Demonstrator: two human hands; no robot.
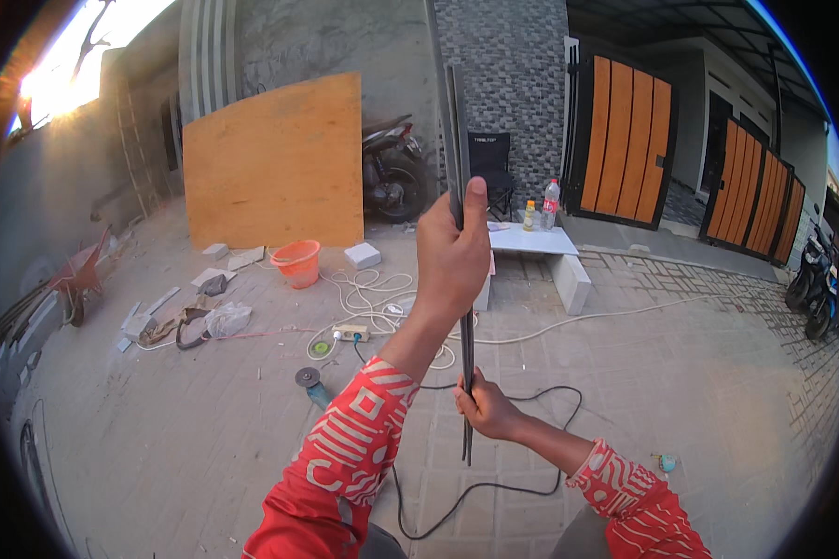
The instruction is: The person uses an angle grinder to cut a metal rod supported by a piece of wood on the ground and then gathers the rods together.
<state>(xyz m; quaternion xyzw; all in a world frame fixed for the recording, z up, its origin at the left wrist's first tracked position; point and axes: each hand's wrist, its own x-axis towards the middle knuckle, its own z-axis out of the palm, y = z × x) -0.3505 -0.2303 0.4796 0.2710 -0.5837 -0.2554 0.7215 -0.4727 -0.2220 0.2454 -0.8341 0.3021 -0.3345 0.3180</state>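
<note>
A bundle of long, thin dark bars (454, 121) stands nearly upright in front of me, running past the top edge of the view. My left hand (449, 256) is wrapped round the bars at mid-height, its thumb pointing up along them. Lower down, near their bottom ends, my right hand (489, 412) grips the same bars. The lower ends hang between my arms, over the paving. Left of my left forearm lies an angle grinder (314, 387), partly hidden by my red patterned sleeve. How many bars there are I cannot tell.
A black cable (522, 488) loops under my hands. Beyond lie a power strip (352, 332), coiled pale cord (373, 291), an orange bucket (295, 267) and a low white table (531, 242) with bottles. A wooden board (275, 168) leans at the back; a wheelbarrow (82, 270) stands left.
</note>
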